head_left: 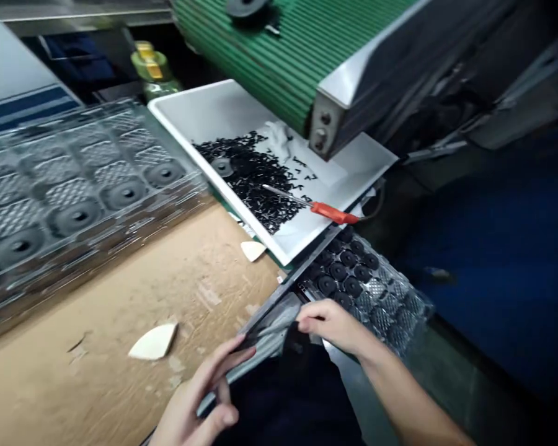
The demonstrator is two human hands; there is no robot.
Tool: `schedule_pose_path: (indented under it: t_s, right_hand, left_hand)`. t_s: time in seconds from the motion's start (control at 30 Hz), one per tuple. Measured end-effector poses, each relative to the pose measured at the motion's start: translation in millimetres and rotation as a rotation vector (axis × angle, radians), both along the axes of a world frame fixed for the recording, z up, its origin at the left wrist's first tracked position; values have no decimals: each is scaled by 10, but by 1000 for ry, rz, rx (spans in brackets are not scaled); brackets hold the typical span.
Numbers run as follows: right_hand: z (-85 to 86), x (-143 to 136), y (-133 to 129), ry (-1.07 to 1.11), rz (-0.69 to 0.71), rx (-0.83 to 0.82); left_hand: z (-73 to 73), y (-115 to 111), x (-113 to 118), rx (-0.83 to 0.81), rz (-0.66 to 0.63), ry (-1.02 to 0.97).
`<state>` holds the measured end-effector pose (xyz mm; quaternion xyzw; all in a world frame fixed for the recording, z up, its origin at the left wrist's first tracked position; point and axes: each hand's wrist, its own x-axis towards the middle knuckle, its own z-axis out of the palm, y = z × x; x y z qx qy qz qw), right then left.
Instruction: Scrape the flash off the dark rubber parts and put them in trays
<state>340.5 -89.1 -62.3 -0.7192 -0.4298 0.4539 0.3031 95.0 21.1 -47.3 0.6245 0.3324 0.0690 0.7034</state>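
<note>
My right hand (328, 323) is closed, thumb and fingers pinched at the edge of something black and curved (294, 341). That black shape blends into the dark clothing (291, 396) below it, so its kind is unclear. My left hand (214, 390) is open beside the table edge, its fingers apart and nothing between them. A crumpled clear plastic sheet or bag (276, 322) lies between the two hands. Just beyond my right hand is a clear blister tray (390, 303) with black round parts (338, 271) in several of its pockets.
A white tray (339, 176) holds a heap of small black pieces (260, 179) and an orange-handled screwdriver (333, 213). Behind it stands a green ribbed conveyor (279, 62). Cream wedges (155, 342) lie on the cardboard surface (204, 279); stacked blister trays (74, 179) stand left.
</note>
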Motion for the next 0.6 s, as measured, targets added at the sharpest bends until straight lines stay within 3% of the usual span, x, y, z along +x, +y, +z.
schedule_pose_path:
  t_s: [0.13, 0.27, 0.47, 0.6]
  right_hand:
    - [-430, 716, -878, -223, -347, -382]
    - [-842, 1097, -1512, -414, -549, -707]
    - [-1353, 1019, -1751, -402, -466, -897]
    - [-1428, 967, -1764, -454, -412, -911]
  left_hand:
    - [51, 139, 277, 186, -193, 93]
    - [100, 226, 491, 271, -221, 148]
    - [98, 204, 629, 262, -216, 182]
    - [112, 176, 682, 237, -171, 210]
